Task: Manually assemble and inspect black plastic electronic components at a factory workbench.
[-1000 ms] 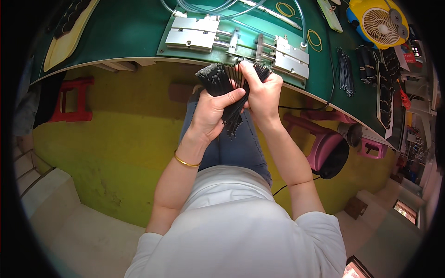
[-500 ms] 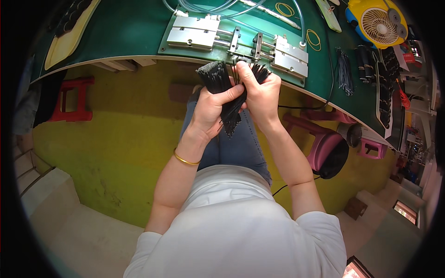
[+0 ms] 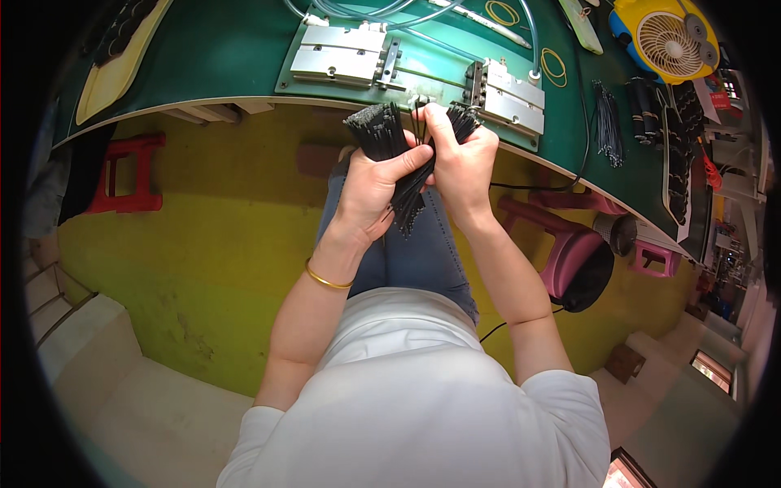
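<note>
My left hand (image 3: 366, 192) is closed round a thick bundle of thin black wires (image 3: 377, 135), its cut ends fanned upward and its tails hanging below the fingers. Close beside it, my right hand (image 3: 465, 169) grips a smaller bunch of similar black wires (image 3: 462, 124), with the thumb pressed on top. A few single wires (image 3: 418, 120) stand up between the two hands. Both hands are held just before the table edge, in front of a clamping fixture with a left metal block (image 3: 338, 58) and a right metal block (image 3: 512, 99). A wide gap separates the fixture's jaws.
Clear air hoses (image 3: 382, 18) run behind the fixture on the green table (image 3: 220, 53). Right of it lie a yellow rubber band (image 3: 554, 68), another wire bundle (image 3: 608, 126) and a yellow-blue fan (image 3: 665, 41). Pink stools (image 3: 561, 252) and a red stool (image 3: 134, 175) stand below.
The fixture's jaws have drawn apart, back toward their blocks. My right hand has shifted slightly right and up with its wires; the left keeps its hold.
</note>
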Motion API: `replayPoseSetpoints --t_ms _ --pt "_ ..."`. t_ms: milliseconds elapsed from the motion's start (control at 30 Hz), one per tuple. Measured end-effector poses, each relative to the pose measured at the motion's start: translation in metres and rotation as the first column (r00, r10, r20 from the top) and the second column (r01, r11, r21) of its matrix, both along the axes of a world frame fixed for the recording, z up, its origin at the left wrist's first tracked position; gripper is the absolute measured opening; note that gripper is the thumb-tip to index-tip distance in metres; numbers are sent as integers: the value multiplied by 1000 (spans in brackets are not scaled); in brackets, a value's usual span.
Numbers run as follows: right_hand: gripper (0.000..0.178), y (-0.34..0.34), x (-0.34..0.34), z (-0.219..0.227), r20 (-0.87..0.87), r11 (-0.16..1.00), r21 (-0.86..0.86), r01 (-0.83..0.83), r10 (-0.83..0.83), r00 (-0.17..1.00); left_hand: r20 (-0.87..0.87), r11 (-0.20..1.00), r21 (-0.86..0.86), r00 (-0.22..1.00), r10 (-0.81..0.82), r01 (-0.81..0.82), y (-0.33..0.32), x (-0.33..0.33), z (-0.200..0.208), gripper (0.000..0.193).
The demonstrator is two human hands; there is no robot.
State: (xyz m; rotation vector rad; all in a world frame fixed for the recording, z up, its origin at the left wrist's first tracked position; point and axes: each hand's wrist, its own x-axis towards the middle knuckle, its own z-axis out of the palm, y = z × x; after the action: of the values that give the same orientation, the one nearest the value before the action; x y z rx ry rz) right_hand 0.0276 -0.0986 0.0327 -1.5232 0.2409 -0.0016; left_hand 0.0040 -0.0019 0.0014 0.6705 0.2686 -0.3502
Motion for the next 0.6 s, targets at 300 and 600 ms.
replayPoseSetpoints --t_ms 300,600 --pt "22 -1 2 -2 11 998 64 23 -23 1000 -3 1000 -11 1000 -19 19 -1 2 -1 9" --pt "22 0 -1 2 -53 998 51 19 -17 998 -30 999 -41 1000 -9 8 -1 2 -1 9"
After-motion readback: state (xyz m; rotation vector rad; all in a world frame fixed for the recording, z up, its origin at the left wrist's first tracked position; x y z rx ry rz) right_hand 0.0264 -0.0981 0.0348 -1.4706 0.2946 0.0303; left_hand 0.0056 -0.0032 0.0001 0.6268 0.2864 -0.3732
